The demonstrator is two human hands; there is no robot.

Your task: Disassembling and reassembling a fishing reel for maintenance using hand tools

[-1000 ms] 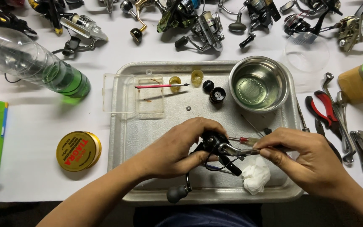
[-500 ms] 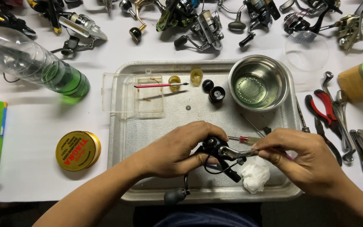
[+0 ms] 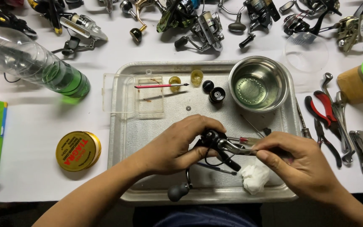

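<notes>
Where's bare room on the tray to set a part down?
Free: the tray floor's left side, below the clear box, left of the left hand. Also the strip between the small caps and the hands. Crowded: around the steel bowl and near the right hand.

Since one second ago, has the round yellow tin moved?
No. The round yellow tin lies in the same place left of the metal tray.

Left hand [image 3: 177, 145] palm down, fingers curled closed in a grip, forearm entering from lower left. Right hand [image 3: 303, 162] opposite, thumb and fingertips pinched together.
</notes>
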